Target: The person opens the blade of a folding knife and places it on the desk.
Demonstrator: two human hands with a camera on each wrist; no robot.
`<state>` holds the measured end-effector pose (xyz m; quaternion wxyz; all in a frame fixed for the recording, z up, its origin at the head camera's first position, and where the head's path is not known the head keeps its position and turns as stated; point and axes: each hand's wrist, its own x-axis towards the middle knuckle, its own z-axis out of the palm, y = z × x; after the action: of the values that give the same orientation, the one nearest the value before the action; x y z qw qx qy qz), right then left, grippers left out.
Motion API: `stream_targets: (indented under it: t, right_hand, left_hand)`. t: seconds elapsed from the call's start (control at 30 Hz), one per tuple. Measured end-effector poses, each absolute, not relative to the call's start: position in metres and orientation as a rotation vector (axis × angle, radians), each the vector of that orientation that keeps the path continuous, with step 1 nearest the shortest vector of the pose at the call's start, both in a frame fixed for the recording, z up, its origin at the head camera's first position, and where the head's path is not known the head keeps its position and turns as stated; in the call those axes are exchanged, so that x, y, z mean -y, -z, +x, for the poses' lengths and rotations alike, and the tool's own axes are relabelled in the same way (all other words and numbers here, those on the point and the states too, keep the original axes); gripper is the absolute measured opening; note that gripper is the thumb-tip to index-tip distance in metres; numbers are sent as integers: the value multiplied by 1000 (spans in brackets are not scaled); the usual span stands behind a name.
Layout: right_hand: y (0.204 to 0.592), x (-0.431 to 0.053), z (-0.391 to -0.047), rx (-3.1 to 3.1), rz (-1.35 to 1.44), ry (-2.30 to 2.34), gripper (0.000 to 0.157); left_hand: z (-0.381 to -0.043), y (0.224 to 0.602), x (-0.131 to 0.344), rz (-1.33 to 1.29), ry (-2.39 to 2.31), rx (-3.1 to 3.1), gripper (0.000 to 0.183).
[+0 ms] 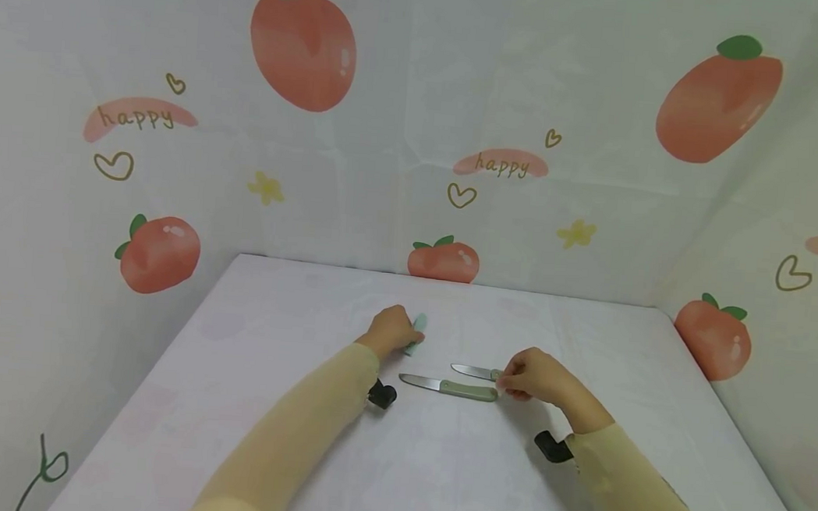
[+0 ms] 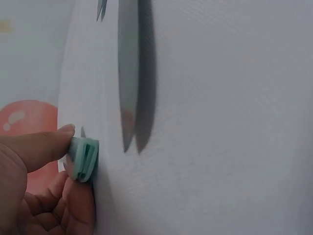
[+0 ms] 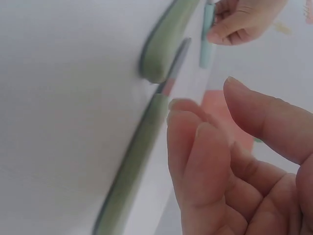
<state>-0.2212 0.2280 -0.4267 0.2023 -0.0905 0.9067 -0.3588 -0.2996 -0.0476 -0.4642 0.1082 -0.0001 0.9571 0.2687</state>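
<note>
My left hand (image 1: 390, 331) pinches a slim mint-green tool (image 1: 420, 323) between thumb and fingers at the far middle of the table. Its end in the left wrist view shows narrow slots; its exact kind cannot be told. Two knives with olive-green handles lie side by side, blades pointing left. The closer knife (image 1: 471, 391) shows whole, and its blade (image 2: 128, 73) points down in the left wrist view. Over the farther knife (image 1: 472, 371) hovers my right hand (image 1: 538, 377), hiding its handle from the head view. In the right wrist view, thumb and fingers stand apart beside that handle (image 3: 137, 161), holding nothing.
A white cloth covers the table (image 1: 403, 474). Behind it hangs a pale curtain (image 1: 384, 207) printed with red fruit, hearts and words, which also runs down both sides. A black camera mount (image 1: 382, 395) sits at the left wrist, another black mount (image 1: 553, 447) at the right.
</note>
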Motion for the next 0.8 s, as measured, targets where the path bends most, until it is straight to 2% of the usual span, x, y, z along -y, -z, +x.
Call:
stream_targets:
  t: [0.17,0.8]
  right_hand:
    - [418,-229,-219,-2534,-266,1030,14]
    - [403,-206,-225,-2645,-339,1210,18]
  left_hand:
    - [-298,467,52,48,-866,-2805,32]
    - [-278,477,57,181,-1280,-2701,23]
